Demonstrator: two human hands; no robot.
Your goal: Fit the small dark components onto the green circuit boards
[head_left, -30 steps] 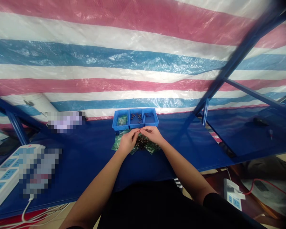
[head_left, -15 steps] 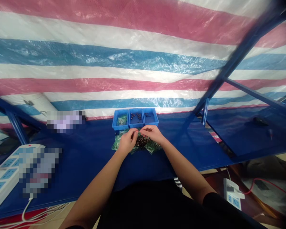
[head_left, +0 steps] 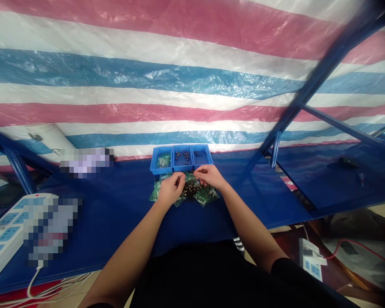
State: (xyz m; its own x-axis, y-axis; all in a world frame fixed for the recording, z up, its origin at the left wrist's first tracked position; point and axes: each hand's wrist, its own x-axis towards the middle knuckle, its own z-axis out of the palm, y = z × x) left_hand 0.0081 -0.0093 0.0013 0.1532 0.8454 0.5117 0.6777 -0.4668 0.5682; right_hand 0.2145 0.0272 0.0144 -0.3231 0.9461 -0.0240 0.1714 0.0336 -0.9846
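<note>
Parts pile (head_left: 190, 188), dark, lay among green packets (head_left: 205, 196) on blue table (head_left: 115, 205), just before 3-compartment tray (head_left: 153, 164). Left hand (head_left: 170, 189) and right hand (head_left: 209, 176) rested over it, fingertips pinched together; anything gripped was too small to tell.

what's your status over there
Report: left hand and right hand over pile of small dark parts, fingers curled, grasp too small to tell. Around it, green boards. Behind, blue bins.
</note>
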